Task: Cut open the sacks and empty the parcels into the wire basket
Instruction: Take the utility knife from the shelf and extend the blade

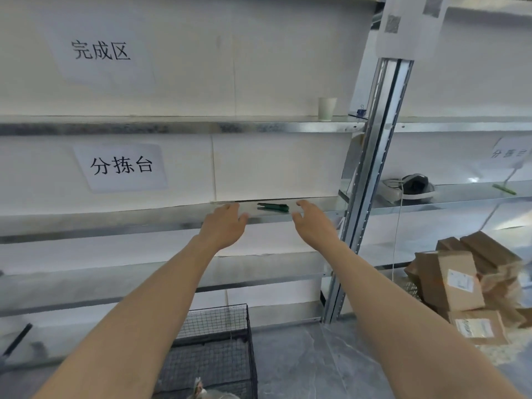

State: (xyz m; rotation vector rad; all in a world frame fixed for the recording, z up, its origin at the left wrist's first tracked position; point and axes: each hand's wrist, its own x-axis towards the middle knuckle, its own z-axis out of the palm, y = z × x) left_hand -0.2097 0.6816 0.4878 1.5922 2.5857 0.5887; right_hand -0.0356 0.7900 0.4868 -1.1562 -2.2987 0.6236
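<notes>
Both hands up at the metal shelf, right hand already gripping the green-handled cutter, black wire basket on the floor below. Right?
No. The head view shows the right hand gripping nothing: the green-handled cutter lies on the grey metal shelf between it and the left hand, both open. The black wire basket is on the floor below, as stated.

wire basket (218, 321) runs off the bottom edge, right-hand sign (511, 152) is pure blur, parcel labels (461, 280) unreadably tiny

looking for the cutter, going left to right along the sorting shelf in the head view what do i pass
paper sign → left hand → green cutter → right hand → metal upright
</notes>
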